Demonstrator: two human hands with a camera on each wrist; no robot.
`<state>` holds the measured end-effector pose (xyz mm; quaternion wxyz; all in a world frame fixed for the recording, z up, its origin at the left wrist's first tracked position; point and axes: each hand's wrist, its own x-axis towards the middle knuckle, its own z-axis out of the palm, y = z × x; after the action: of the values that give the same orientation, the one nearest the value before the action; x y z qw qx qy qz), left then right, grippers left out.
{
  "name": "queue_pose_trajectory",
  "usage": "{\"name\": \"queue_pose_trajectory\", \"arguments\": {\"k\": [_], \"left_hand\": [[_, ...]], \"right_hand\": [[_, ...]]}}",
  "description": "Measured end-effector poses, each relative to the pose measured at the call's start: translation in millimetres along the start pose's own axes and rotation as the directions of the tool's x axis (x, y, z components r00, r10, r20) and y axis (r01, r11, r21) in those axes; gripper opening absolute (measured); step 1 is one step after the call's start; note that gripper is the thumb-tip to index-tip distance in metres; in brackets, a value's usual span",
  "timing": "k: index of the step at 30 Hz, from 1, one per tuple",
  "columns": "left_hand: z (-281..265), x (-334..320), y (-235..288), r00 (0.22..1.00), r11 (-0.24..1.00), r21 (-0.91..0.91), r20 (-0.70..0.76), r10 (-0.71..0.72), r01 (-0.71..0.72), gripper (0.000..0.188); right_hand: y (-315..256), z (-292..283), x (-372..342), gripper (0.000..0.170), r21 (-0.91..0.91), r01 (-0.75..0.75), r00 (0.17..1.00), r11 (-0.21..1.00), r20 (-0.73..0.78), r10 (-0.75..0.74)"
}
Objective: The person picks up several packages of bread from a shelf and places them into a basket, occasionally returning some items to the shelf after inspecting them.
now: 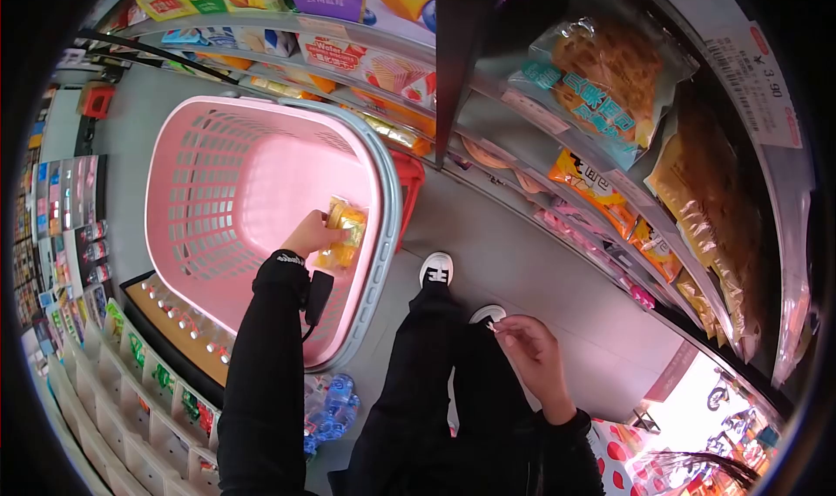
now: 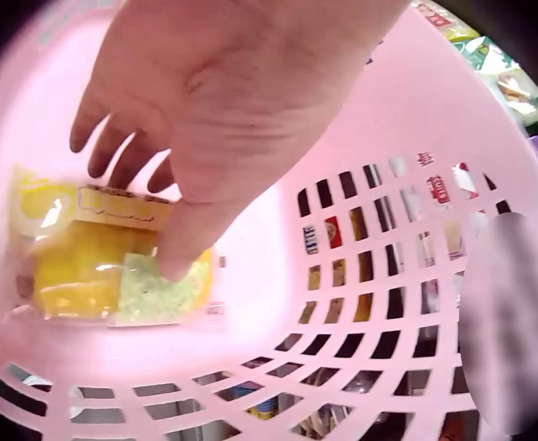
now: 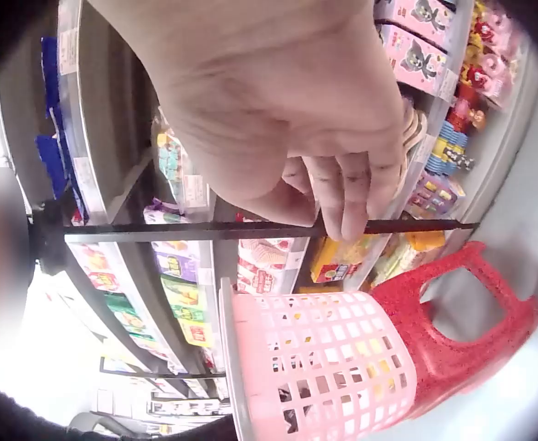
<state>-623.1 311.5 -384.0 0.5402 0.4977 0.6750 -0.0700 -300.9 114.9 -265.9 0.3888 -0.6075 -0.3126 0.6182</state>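
Inside a pink shopping basket [image 1: 261, 117], my left hand [image 1: 307, 235] pinches a clear packet of yellow food [image 1: 347, 230]. In the left wrist view, the thumb [image 2: 182, 243] lies across the front of the packet [image 2: 76, 276], which has a pale green label at one end. Two fingers reach its top edge, where the tips are hidden. The packet is close to the basket's side wall. My right hand [image 1: 531, 352] hangs with loosely curled fingers in front of my leg, apart from the basket and the shelves.
A red stand [image 3: 476, 322] is under the basket. Shelves of packaged snacks [image 1: 366, 65] run along the far side, and bagged bread [image 1: 601, 78] fills the shelf at right. Blue-capped bottles [image 1: 331, 409] stand at lower left. My shoes [image 1: 436, 271] are on the grey floor.
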Motion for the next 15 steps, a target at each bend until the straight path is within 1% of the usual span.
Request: {"name": "queue_pose_trajectory", "arguments": {"k": [1, 3, 4, 5, 7, 8, 9, 11, 12, 14, 15], "left_hand": [[5, -5, 4, 1.0, 1.0, 0.0, 0.008, 0.001, -0.001, 0.057], [9, -14, 11, 0.999, 1.0, -0.015, -0.039, 0.01, -0.011, 0.052], [6, -16, 16, 0.997, 0.995, -0.083, 0.057, -0.055, 0.06, 0.046], [6, -16, 17, 0.997, 0.995, -0.082, 0.059, -0.052, 0.057, 0.046], [7, -16, 13, 0.982, 0.947, -0.274, 0.121, -0.142, 0.17, 0.046], [10, -11, 4, 0.99, 0.955, -0.277, 0.121, -0.071, 0.102, 0.048], [12, -8, 3, 0.99, 0.956, -0.276, 0.121, -0.071, 0.102, 0.048], [16, -1, 1, 1.0, 0.997, -0.077, -0.019, 0.025, -0.026, 0.049], [17, -2, 6, 1.0, 0.997, -0.078, -0.016, 0.024, -0.025, 0.049], [18, -9, 24, 0.989, 0.997, -0.075, -0.145, -0.034, 0.024, 0.049], [17, -10, 28, 0.989, 0.997, -0.075, -0.146, -0.036, 0.025, 0.049]], "right_hand": [[2, -1, -1, 0.02, 0.001, -0.013, 1.0, 1.0, -0.006, 0.013], [4, -3, -1, 0.019, -0.01, -0.021, 1.0, 1.0, -0.013, 0.021], [5, -5, -1, 0.019, -0.02, -0.025, 1.0, 0.999, -0.015, 0.025], [6, -6, -1, 0.019, -0.02, -0.024, 1.0, 1.0, -0.018, 0.024], [7, -6, 0, 0.018, -0.03, -0.023, 0.999, 0.999, -0.029, 0.022], [6, -4, 1, 0.018, -0.028, -0.021, 0.999, 0.999, -0.03, 0.021], [6, -2, 2, 0.018, -0.006, -0.021, 0.999, 1.0, -0.043, 0.021], [4, 1, 2, 0.018, 0.013, -0.023, 0.998, 1.0, -0.058, 0.024], [3, 2, 3, 0.017, 0.005, -0.027, 0.999, 1.0, -0.047, 0.027], [2, 2, 3, 0.017, -0.003, -0.031, 0.999, 1.0, -0.035, 0.031], [1, 1, 4, 0.017, -0.052, -0.032, 0.999, 0.998, -0.021, 0.031]]}}
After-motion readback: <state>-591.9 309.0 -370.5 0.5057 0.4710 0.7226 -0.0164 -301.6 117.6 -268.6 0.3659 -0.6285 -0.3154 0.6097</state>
